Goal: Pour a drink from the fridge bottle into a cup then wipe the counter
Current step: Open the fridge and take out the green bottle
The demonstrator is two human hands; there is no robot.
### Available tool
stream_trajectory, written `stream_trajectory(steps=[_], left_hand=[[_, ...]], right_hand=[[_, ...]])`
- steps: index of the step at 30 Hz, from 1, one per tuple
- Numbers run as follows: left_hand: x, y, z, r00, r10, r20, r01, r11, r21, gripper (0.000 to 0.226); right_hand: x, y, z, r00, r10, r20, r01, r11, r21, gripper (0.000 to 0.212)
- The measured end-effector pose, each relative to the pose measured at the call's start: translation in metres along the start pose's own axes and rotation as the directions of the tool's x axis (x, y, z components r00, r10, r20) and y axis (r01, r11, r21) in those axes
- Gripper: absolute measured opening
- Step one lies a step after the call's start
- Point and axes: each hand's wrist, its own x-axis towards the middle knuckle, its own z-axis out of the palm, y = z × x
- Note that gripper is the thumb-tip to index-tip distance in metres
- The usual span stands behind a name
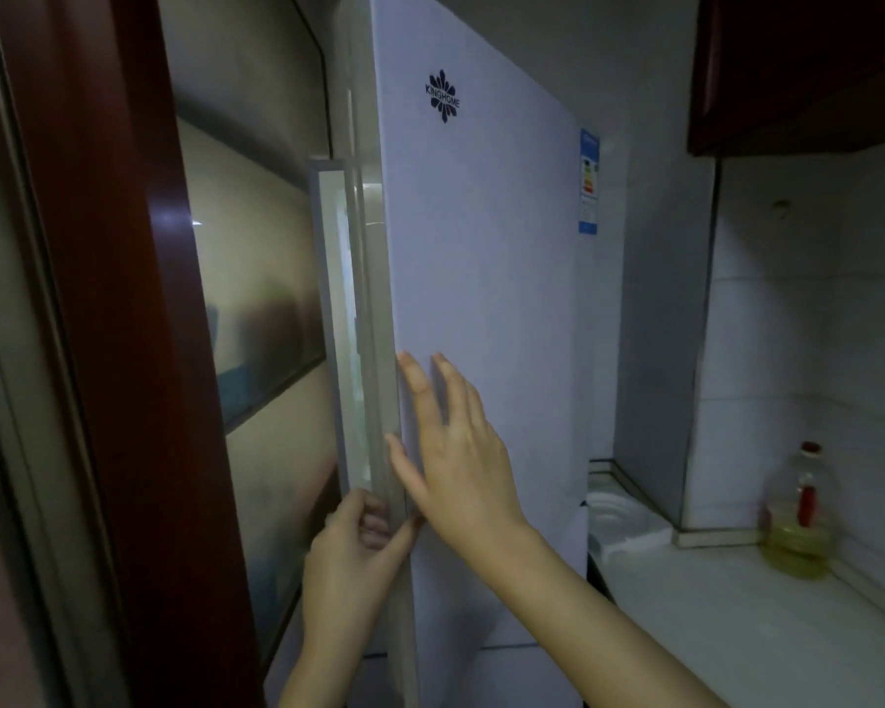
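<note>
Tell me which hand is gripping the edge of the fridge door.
The left hand, the lower one: its fingers curl around the door edge. The right hand lies flat and open on the door front.

Dim, bluish cast, soft focus throughout, glare spot on door frame (167, 222), wide-angle bending at edges

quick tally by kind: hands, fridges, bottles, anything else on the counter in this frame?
Hands: 2, left hand and right hand, both at the fridge door edge
Fridges: 1
Bottles: 1, oil bottle on the counter
White trays: 1, white tray
Total: 5
</note>
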Motion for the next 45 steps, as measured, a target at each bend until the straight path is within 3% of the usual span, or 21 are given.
stream_trajectory(steps=[9,13,20,24,27,32,35,41,45], left_hand=[[-0.072,0.068,0.048,0.993,0.096,0.072,-0.105,0.983,0.148,0.034],[-0.094,0.095,0.071,0.982,0.166,0.09,-0.183,0.953,0.24,0.038],[-0.135,0.138,0.115,0.983,0.18,0.04,-0.183,0.931,0.315,0.031],[-0.144,0.148,0.133,0.976,0.182,0.119,-0.206,0.951,0.23,0.028],[-0.15,0.146,0.142,0.931,0.259,0.259,-0.291,0.952,0.095,0.021],[-0.159,0.147,0.157,0.833,0.346,0.432,-0.352,0.933,-0.069,0.042],[-0.165,0.149,0.165,0.804,0.367,0.469,-0.372,0.924,-0.085,0.05],[-0.173,0.157,0.174,0.776,0.398,0.489,-0.403,0.91,-0.101,0.044],[-0.172,0.159,0.17,0.741,0.426,0.52,-0.417,0.898,-0.141,0.037]], right_hand=[[-0.044,0.033,-0.093,0.997,0.083,0.005,-0.083,0.986,0.145,0.072],[-0.056,0.054,-0.126,0.994,0.106,0.001,-0.105,0.985,0.14,0.071],[-0.076,0.082,-0.165,0.984,0.174,-0.022,-0.171,0.978,0.116,0.073],[-0.086,0.098,-0.182,0.971,0.237,-0.04,-0.233,0.968,0.092,0.075],[-0.093,0.112,-0.192,0.96,0.271,-0.068,-0.266,0.961,0.071,0.077],[-0.102,0.133,-0.206,0.944,0.308,-0.12,-0.309,0.951,0.018,0.08],[-0.105,0.142,-0.211,0.937,0.33,-0.115,-0.331,0.943,0.009,0.081],[-0.11,0.146,-0.222,0.925,0.37,-0.084,-0.371,0.929,0.012,0.078],[-0.119,0.135,-0.231,0.921,0.344,-0.182,-0.363,0.928,-0.085,0.074]])
